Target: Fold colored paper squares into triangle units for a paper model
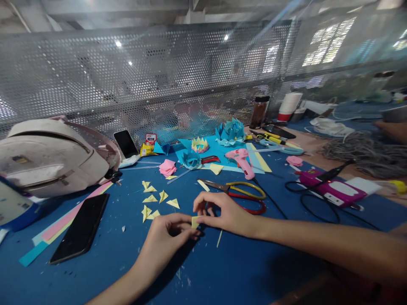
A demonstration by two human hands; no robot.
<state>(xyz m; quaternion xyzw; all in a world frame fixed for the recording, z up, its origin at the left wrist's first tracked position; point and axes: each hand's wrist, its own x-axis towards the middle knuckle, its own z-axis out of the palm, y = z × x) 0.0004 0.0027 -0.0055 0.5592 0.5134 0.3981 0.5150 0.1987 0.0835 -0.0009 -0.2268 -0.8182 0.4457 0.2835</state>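
Note:
Between the fingertips of both hands is a small piece of yellow paper (pixel 195 222), just above the blue table. My left hand (pixel 170 237) pinches its left side, and my right hand (pixel 219 212) grips it from the right with thumb and fingers closed. Several folded yellow paper triangles (pixel 150 198) lie just beyond my left hand. Scissors (pixel 244 190) with yellow and red handles rest behind my right hand, beside a yellow paper strip (pixel 203 185). A thin yellow sliver (pixel 219 238) lies under my right wrist.
A pink glue gun (pixel 242 162) stands behind the scissors, near blue paper flowers (pixel 231 132) and a yellow paper ring (pixel 200 145). On the left are a black phone (pixel 80 228) and a pale backpack (pixel 54 154). A purple power strip (pixel 332 187) with cables lies right.

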